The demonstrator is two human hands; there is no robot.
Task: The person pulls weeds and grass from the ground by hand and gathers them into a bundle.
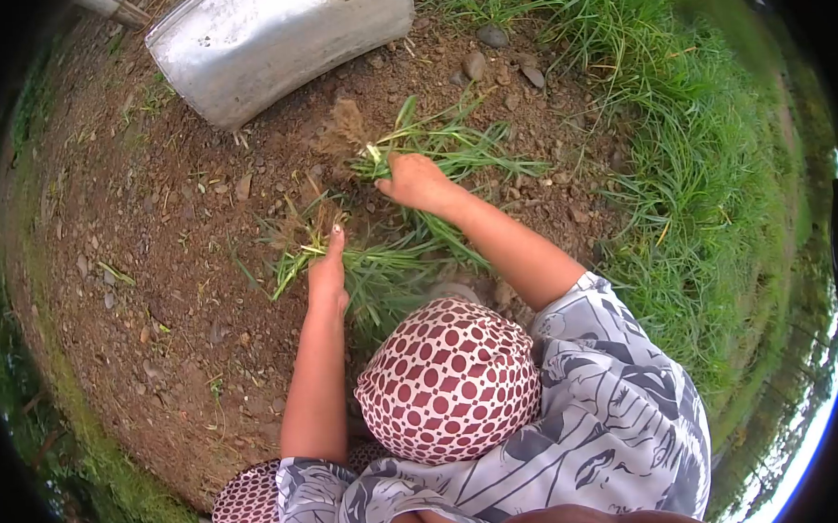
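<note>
My right hand is closed around the base of an uprooted grass clump. Its brown roots point up and to the left, and the green blades trail to the right. Lower and to the left, my left hand grips a second clump of grass, with its thumb lying along the pale stems. Soil-covered roots stick out above that hand, while long green blades spread to its right, close over the ground. The fingers of the left hand are partly hidden.
A dented metal container lies on the soil at the top. Thick grass grows along the right side. Stones and bare brown earth surround the hands. My patterned knee is just below them.
</note>
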